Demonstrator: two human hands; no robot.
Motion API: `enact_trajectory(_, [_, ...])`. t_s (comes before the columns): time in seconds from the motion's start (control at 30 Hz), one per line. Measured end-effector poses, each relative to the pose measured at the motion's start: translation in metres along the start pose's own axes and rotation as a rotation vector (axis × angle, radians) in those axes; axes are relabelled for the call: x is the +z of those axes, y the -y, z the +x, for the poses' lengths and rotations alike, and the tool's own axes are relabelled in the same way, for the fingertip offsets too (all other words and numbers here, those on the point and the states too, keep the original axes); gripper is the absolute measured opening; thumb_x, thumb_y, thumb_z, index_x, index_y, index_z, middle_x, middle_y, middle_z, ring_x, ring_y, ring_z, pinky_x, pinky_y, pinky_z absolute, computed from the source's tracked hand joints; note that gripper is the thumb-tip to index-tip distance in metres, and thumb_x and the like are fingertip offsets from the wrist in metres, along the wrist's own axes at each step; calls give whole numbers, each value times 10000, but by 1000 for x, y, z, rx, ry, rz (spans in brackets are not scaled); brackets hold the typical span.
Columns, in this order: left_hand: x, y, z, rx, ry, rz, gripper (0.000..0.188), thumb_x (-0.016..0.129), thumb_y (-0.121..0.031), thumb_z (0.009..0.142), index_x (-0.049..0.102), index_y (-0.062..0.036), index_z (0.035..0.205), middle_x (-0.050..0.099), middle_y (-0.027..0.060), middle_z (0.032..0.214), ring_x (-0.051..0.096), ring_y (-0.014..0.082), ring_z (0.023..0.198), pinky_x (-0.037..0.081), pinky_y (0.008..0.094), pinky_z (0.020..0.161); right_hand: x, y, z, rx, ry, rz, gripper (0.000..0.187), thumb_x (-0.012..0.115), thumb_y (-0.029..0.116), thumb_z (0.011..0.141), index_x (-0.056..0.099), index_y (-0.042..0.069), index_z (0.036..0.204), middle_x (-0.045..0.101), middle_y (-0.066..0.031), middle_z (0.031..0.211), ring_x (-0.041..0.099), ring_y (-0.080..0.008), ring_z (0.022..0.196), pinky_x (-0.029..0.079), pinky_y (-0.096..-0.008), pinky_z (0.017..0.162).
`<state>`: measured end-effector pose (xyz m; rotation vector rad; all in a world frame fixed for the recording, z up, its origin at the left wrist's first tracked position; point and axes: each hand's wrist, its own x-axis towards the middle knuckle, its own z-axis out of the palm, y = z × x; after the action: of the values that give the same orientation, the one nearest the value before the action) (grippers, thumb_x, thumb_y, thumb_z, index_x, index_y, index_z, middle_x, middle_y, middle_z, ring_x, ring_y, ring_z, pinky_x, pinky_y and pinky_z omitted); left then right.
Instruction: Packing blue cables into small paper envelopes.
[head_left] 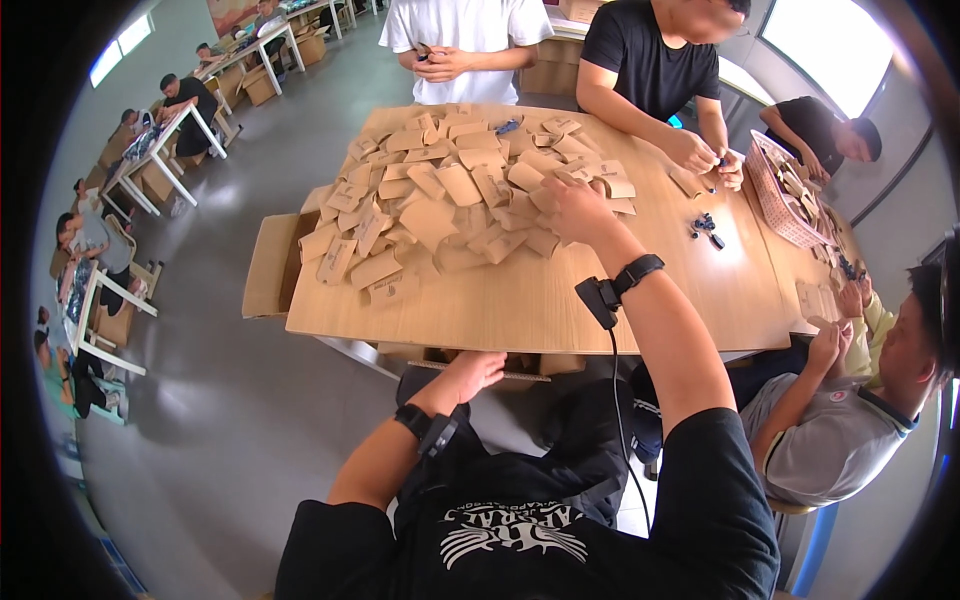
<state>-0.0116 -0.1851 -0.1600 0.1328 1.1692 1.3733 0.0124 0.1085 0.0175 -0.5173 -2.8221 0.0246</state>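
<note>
A broad heap of brown cardboard sleeves [429, 222], curved and bent with dark print on some, covers the middle and far left of the wooden table [470, 308]. My right hand [582, 212] reaches over the heap's right side, its fingers extended and touching the sleeves. No lifted sleeve is visible in it. My left hand [474, 376] is low at the table's front edge, fingers stretched out and nothing in them. Just beside it, partly under the tabletop, sits an open cardboard box [510, 380]; its contents are mostly hidden.
Small dark parts [707, 232] lie on the right of the table, near a pink basket [785, 205] of cardboard pieces. Another open box [268, 268] stands at the left edge. Co-workers stand across the table and sit at my right. A cable [617, 420] hangs from my right wrist.
</note>
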Motion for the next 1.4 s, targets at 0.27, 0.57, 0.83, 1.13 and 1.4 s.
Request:
enact_trajectory(0.27, [31, -39, -52, 8, 365, 598, 466, 575, -188, 971, 469, 19, 1375, 557, 177, 1342, 557, 249, 1219, 442, 368, 1033, -8, -2, 8, -4, 112, -41, 333, 626, 233, 771, 655, 126, 1085, 661, -73, 1162, 568, -264, 1147, 358, -472, 939])
enact_trajectory(0.57, [88, -94, -80, 222, 461, 656, 371, 589, -136, 964, 530, 29, 1292, 594, 151, 1283, 569, 202, 1184, 451, 321, 998, -17, -16, 12, 75, 166, -29, 331, 666, 265, 777, 680, 147, 1085, 681, -73, 1120, 580, -258, 1141, 359, -461, 1000])
enact_trajectory(0.83, [80, -110, -53, 1036, 68, 497, 342, 628, -54, 914, 544, 7, 1240, 598, 97, 1212, 575, 148, 1026, 450, 306, 927, -61, -4, -35, 137, -109, 598, 229, 716, 242, 806, 695, 62, 946, 672, -102, 839, 655, -225, 850, 509, -393, 756])
enact_trajectory(1.13, [137, -112, -32, 861, 329, 528, 614, 680, -177, 924, 391, -21, 1443, 508, 113, 1365, 550, 179, 1156, 479, 336, 963, -45, 33, -151, 1, -177, 1185, 108, 746, 59, 826, 664, -11, 826, 647, -94, 740, 635, -149, 690, 485, -342, 587])
enact_trajectory(1.4, [144, -94, -16, 743, 270, 496, 325, 580, -87, 966, 547, -11, 1280, 644, 80, 1131, 613, 108, 897, 548, 253, 632, -62, -17, -159, -52, -139, 885, 139, 710, 116, 805, 702, 10, 893, 675, -165, 812, 673, -310, 716, 523, -392, 636])
